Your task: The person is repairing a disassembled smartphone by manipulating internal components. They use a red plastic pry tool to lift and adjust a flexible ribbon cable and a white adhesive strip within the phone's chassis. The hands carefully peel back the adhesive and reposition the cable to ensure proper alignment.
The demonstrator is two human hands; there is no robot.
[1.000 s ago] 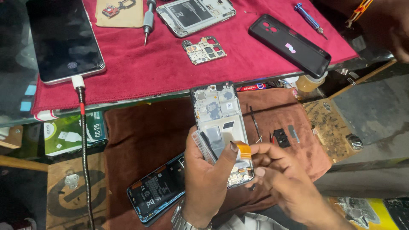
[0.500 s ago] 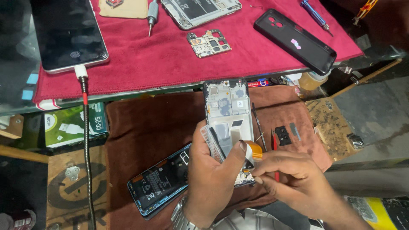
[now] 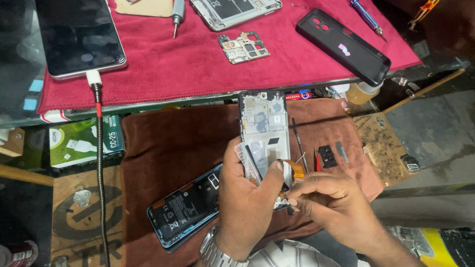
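Red cloth [image 3: 163,64]: spread over the upper bench, with several phone parts laid on it.
Brown cloth [image 3: 173,143]: laid over the lower bench, under both hands.
Charging phone [image 3: 79,37]: set face up at the left of the red cloth, with a red and black cable [image 3: 100,163] plugged into its lower end.
Black phone case [image 3: 344,47]: placed at the right of the red cloth, inner side up.
Opened phone [image 3: 185,210]: left on the brown cloth beside the left wrist, its battery and insides exposed.
Phone frame [image 3: 264,128]: held upright above the brown cloth, open back towards the camera, its lower end hidden by the hands.
Left hand [image 3: 245,202]: closed around the lower part of the phone frame, thumb pressed across its back; a metal watch is worn on the wrist.
Right hand [image 3: 326,202]: fingertips pinched together at the bottom edge of the phone frame, beside an orange ribbon strip [image 3: 297,169]; whatever is pinched is too small to be made out.
Circuit board [image 3: 243,47]: laid alone in the middle of the red cloth.
Small black part [image 3: 327,155]: set on the brown cloth, just right of the phone frame.
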